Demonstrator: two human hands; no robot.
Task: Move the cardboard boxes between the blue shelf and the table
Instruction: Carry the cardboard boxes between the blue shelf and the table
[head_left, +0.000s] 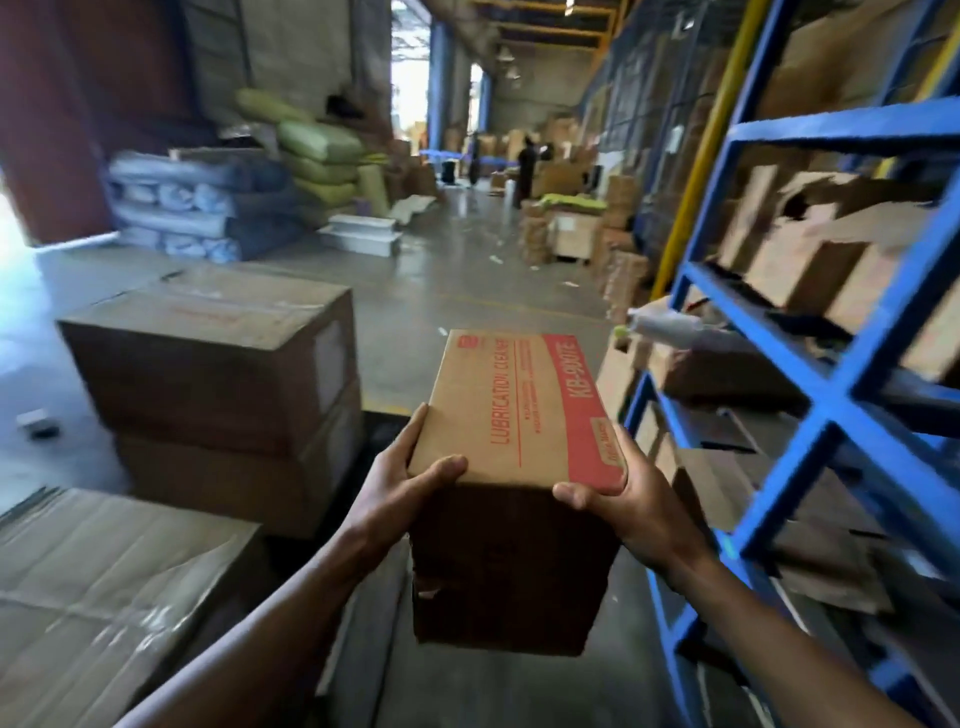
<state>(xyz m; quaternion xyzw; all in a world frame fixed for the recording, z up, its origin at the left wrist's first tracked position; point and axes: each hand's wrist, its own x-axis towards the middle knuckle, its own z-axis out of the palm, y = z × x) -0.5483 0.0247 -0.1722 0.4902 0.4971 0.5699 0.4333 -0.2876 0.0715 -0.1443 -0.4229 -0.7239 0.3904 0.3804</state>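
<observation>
1. The brown cardboard box with red lettering (514, 410) is carried in mid-air at centre view. The left hand (410, 483) grasps its near left corner, thumb on top. The right hand (623, 499) grasps the near right corner the same way.
2. Both grips sit at the near end, so the far end may dip. Pressing inward and keeping the box level would likely serve best.
3. A creased flat cardboard sheet (104, 582) lies near left; beyond it stand two stacked large brown cartons (208, 364).
4. The blue metal shelf rack (831, 400) stands close on the right; its crossed braces could snag a corner.
5. Far off, green and grey sacks (317, 156) are piled.
</observation>
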